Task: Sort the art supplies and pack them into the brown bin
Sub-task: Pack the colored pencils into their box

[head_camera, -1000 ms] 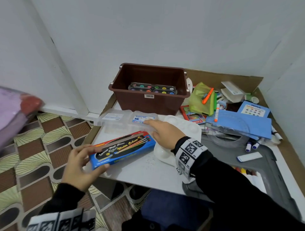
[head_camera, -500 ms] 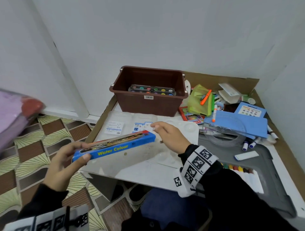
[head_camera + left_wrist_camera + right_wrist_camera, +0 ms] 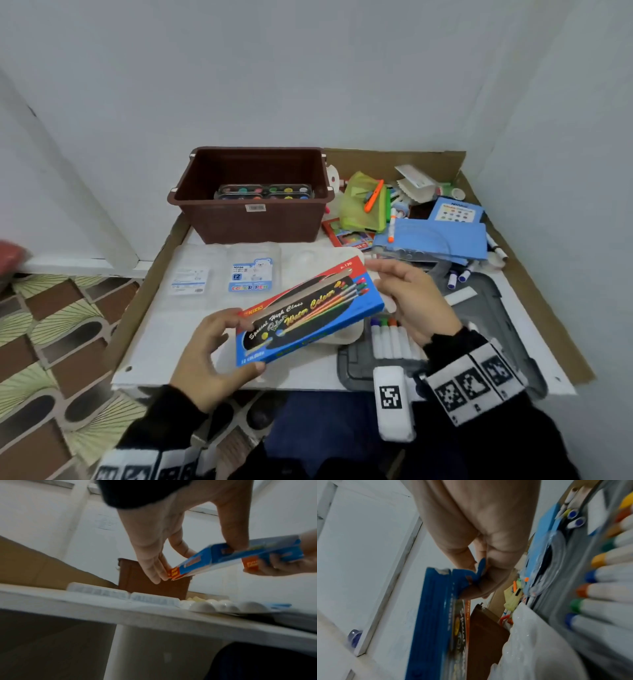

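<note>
Left hand (image 3: 209,356) and right hand (image 3: 411,301) both grip the paint box (image 3: 308,315), one at each end, above the bench (image 3: 164,329), in front of the bin (image 3: 251,219).

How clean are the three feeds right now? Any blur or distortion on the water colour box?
Head view: evenly lit, wide-angle bowing at the walls, print on the water colour box readable between left hand and right hand. Left wrist view: dim, motion-smeared, box lettering soft. Right wrist view: strongly tilted, the box edge streaked, markers fairly sharp.
</note>
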Demonstrator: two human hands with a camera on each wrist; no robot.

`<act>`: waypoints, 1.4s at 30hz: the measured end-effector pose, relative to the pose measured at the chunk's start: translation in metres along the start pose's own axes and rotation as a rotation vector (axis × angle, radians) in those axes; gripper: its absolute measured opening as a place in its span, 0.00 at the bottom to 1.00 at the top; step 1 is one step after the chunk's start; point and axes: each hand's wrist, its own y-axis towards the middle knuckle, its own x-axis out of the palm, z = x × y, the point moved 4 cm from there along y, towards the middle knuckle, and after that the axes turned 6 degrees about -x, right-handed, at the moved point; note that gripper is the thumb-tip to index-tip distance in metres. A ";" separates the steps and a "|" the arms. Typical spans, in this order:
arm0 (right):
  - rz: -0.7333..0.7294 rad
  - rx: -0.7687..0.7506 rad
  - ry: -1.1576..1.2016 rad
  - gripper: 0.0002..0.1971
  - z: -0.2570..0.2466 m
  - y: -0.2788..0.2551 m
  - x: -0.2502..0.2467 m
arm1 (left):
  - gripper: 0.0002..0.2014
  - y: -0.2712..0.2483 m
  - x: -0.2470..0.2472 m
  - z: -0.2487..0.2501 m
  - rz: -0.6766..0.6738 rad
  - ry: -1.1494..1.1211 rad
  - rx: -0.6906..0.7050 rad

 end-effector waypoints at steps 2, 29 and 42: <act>0.053 0.004 0.025 0.16 0.008 -0.008 -0.012 | 0.29 0.008 0.015 0.004 -0.038 0.142 0.033; 0.065 -0.086 -0.121 0.06 0.037 -0.037 -0.027 | 0.46 0.061 0.133 0.055 -0.411 0.484 0.174; 0.035 -0.087 -0.105 0.10 0.040 -0.040 -0.028 | 0.45 0.055 0.133 0.060 -0.377 0.663 0.263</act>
